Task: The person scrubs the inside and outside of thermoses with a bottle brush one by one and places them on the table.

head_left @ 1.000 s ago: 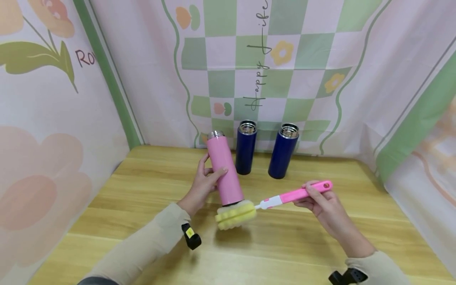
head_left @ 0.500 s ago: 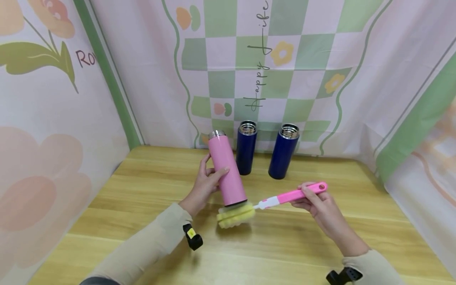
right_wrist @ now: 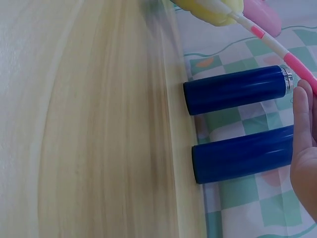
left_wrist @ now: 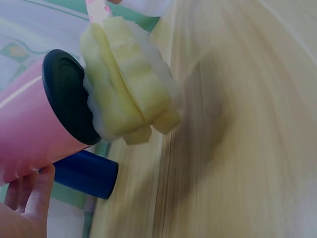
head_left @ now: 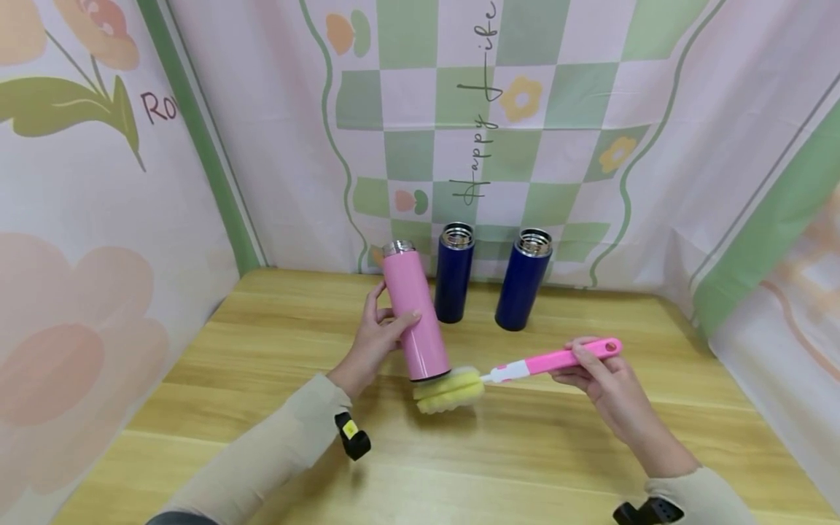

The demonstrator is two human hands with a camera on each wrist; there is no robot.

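Observation:
My left hand (head_left: 377, 339) grips a pink thermos bottle (head_left: 415, 313) around its middle, tilted above the table with its steel neck at the top. The dark base (left_wrist: 72, 96) of the bottle faces the left wrist camera. In my right hand (head_left: 607, 386) is the pink handle of a bottle brush (head_left: 558, 361), held between thumb and fingers. The yellow and white sponge head (head_left: 451, 392) of the brush lies against the bottle's bottom edge, raised off the table. In the right wrist view the fingers (right_wrist: 303, 119) show beside the handle.
Two dark blue bottles (head_left: 454, 277) (head_left: 523, 284) without lids stand upright at the back of the wooden table (head_left: 295, 313). Behind them hangs a checkered, flowered cloth (head_left: 407, 102). More printed cloth encloses the left and right sides.
The brush has shifted left, then back right, its sponge head rubbing along the bottle's base. The pink bottle has barely moved in my left hand.

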